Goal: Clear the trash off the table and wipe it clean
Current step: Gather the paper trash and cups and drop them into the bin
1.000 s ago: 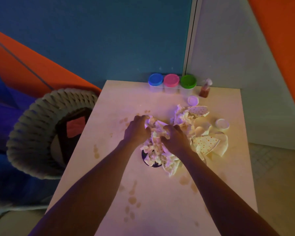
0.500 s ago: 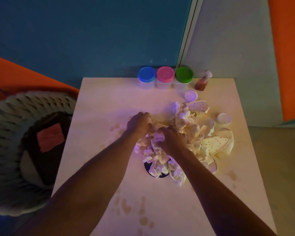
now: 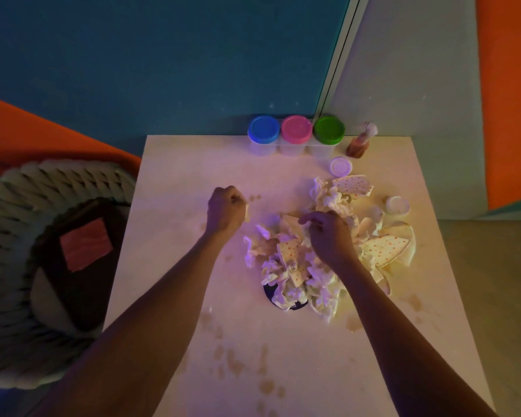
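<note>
Left hand (image 3: 224,210): grip curled tight round a small pale scrap, of which only an edge shows at the thumb side, held just clear of the heap and nearest the woven rope basket (image 3: 27,236) that stands off the left edge of the pale square bench (image 3: 283,371). Right hand (image 3: 328,236): grip narrow, fingertips pinching into the top of the heap of crumpled white paper and dotted cream plate fragments (image 3: 313,251), which lies mid-bench, directly under and right of it, long axis running near to far. Judgement: the left hand's carry goes leftward to the basket; brown stains (image 3: 265,386) nearer the front edge wait for wiping
</note>
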Demonstrator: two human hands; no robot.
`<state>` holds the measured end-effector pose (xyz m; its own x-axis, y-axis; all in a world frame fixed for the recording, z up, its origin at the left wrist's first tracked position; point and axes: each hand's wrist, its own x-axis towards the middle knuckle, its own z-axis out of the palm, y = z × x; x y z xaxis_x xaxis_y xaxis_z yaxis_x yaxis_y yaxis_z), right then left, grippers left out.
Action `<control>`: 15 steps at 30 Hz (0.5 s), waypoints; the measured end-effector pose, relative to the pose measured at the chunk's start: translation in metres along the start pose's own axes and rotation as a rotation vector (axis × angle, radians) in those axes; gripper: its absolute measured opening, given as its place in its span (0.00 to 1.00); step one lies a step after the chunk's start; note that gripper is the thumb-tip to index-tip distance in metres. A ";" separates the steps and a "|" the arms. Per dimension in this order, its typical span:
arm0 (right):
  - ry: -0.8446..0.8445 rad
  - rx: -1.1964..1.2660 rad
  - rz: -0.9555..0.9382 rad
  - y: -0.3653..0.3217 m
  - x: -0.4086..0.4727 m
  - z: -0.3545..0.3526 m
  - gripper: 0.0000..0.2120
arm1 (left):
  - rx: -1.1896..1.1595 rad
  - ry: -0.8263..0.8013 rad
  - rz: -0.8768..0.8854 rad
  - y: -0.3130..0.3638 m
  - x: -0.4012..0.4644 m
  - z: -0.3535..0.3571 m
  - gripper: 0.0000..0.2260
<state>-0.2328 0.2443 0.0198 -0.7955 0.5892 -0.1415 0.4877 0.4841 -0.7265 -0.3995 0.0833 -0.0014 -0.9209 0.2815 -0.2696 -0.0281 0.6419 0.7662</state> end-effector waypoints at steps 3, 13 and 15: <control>0.040 0.012 0.067 -0.003 -0.006 -0.007 0.13 | 0.111 -0.109 0.056 0.008 -0.017 -0.001 0.09; -0.176 -0.358 0.212 -0.002 -0.038 -0.004 0.22 | 0.750 -0.408 0.263 0.003 -0.039 0.045 0.28; -0.220 -0.457 0.180 -0.001 -0.040 0.004 0.28 | 0.801 -0.439 0.303 0.003 -0.036 0.046 0.23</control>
<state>-0.2030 0.2180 0.0236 -0.7173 0.5635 -0.4099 0.6913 0.6490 -0.3175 -0.3480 0.1077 -0.0166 -0.6132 0.6529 -0.4447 0.6106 0.7489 0.2576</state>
